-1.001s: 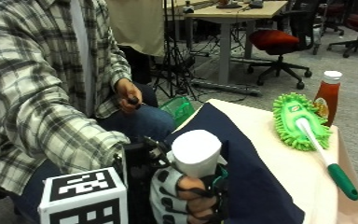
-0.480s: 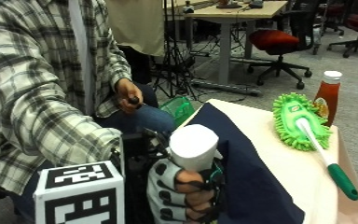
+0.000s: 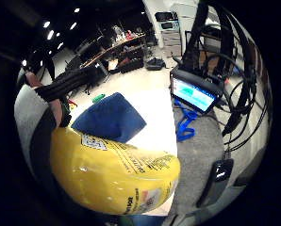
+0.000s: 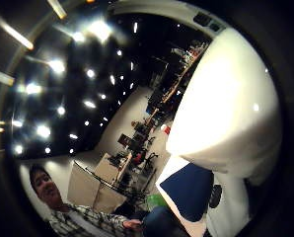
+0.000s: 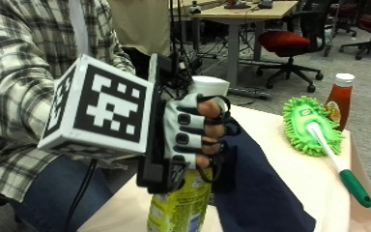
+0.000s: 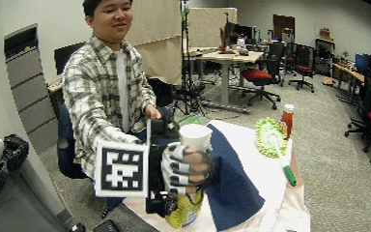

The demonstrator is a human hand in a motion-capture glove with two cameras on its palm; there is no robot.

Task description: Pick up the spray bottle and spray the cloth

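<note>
In the outside view a cream-topped table point(image 5: 340, 203) stands in an office with grey carpet, desks and a red swivel chair point(image 5: 287, 39). On the table lie a dark navy blue cloth point(image 5: 256, 188), a lime-green fluffy duster with a white and green handle point(image 5: 311, 126) and, behind it, a red ketchup bottle with a white cap point(image 5: 338, 99). The gloved right hand point(image 5: 192, 137) curls its fingers round a yellow spray bottle with a white top point(image 5: 179, 205), which is upright, long axis vertical, at the table's near edge beside the cloth.

The wide outside view shows the same bottle point(image 6: 184, 210) raised in the hand point(image 6: 185, 166), white top uppermost, the other hand by the person's lap.

In the little-finger palm view the yellow body point(image 3: 112, 176) sits close, the cloth point(image 3: 110, 117) beyond.

In the thumb-side view the white top point(image 4: 226, 108) looms above the cloth point(image 4: 189, 190).
</note>
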